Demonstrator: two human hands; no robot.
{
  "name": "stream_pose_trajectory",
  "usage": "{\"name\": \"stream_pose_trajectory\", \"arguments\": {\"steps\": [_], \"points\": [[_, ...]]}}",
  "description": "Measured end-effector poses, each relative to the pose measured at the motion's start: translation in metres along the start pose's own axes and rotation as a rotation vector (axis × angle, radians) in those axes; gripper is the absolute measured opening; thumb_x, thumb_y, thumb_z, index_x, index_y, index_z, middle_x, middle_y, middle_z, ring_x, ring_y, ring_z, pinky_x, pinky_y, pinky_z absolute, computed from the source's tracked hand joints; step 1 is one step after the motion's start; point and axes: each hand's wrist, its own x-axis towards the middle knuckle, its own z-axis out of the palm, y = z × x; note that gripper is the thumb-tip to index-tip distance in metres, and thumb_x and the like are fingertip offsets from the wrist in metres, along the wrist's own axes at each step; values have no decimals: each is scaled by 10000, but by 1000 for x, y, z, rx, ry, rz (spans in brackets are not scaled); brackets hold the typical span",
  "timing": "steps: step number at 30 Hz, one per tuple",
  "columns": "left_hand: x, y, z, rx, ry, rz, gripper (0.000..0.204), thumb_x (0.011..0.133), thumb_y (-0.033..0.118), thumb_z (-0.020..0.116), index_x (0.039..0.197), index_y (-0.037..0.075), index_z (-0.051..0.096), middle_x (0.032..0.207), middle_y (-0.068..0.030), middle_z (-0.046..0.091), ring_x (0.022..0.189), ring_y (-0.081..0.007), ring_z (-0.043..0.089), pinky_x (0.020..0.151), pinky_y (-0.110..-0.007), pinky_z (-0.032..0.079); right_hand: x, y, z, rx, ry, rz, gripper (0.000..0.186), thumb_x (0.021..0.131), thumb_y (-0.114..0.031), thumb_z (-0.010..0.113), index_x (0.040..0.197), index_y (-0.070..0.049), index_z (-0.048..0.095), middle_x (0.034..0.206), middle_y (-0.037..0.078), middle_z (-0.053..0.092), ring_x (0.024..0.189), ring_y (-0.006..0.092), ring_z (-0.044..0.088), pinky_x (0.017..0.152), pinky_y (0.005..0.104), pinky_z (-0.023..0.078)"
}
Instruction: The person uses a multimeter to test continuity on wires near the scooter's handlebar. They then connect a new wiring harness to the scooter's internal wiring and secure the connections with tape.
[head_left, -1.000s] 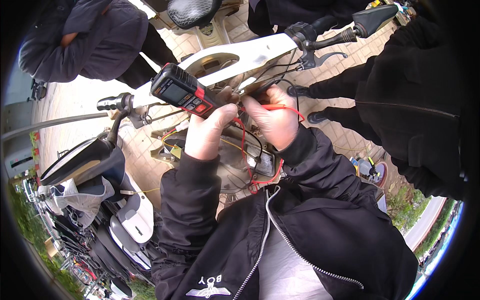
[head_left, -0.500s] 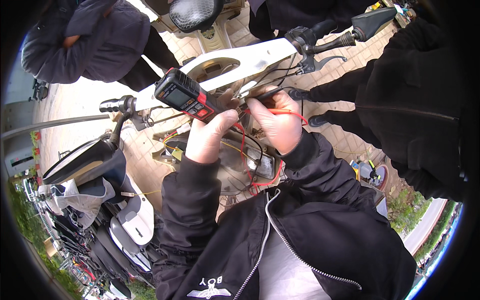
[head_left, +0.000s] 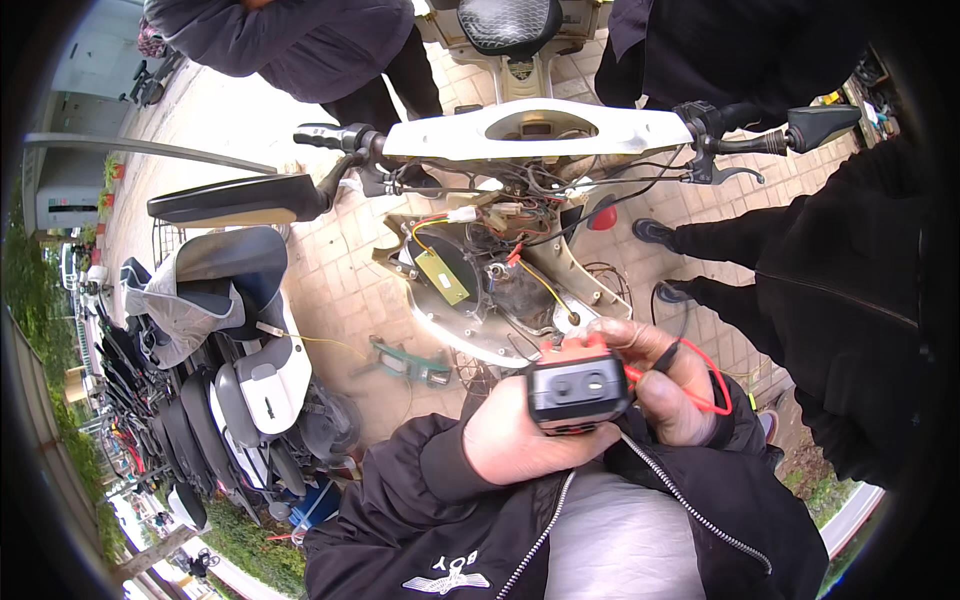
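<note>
While the left hand is gripping the meter end-on to view, the right hand is holding the red lead at its three o'clock, exposed wiring lying toward eleven.

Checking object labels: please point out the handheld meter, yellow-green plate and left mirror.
Handheld meter [head_left: 578, 387]: head view, black end face.
Yellow-green plate [head_left: 442, 277]: head view, flat middle.
Left mirror [head_left: 232, 198]: head view, dark area.

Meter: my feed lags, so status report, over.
Left hand gripping meter. Right hand holding red lead. Meter partly hides left hand. Exposed wiring beyond.
</note>
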Motion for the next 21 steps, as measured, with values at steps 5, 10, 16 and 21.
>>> {"name": "stream_pose_trajectory", "arguments": {"steps": [5, 10, 16, 21], "points": [[-21, -27, 11, -247, -107, -71, 475, 804, 315, 759, 1148, 35, 589, 934, -151, 680, 836, -271, 673, 771, -337, 518, 4, 13, 14, -301, -202, 113, 716, 867, -499, 643, 1316, 26, 455, 1283, 140, 518, 1157, 241, 527, 1006, 387, 400], [-59, -51, -66, -20, -189, -79, 467, 801, 307, 765, 1131, 9, 618, 996, -158, 677, 938, -250, 661, 831, -335, 504, 5, 19, 27, -528, -218, 57, 575, 862, -344, 698, 1287, -12, 497, 1297, 149, 530, 1154, 283, 516, 967, 384, 384], [-5, -102, -156, 327, 570, 231, 435, 827, 86, 712, 1237, 21, 581, 986, 25, 566, 744, -66, 425, 719, -189, 397, 0, 56, 37, -1110, -403, 309, 640, 781, -410, 741, 1231, 0, 544, 952, 156, 608, 951, 333, 566, 841, 406, 443], [59, -121, -163, 838, 480, 390, 362, 825, 186, 691, 1153, 47, 622, 1006, -152, 609, 919, -286, 583, 802, -362, 474, 20, 109, 48, -1327, -298, 554, 478, 856, -450, 637, 946, 10, 547, 795, 210, 597, 775, 404, 606, 699, 452, 467]]}}
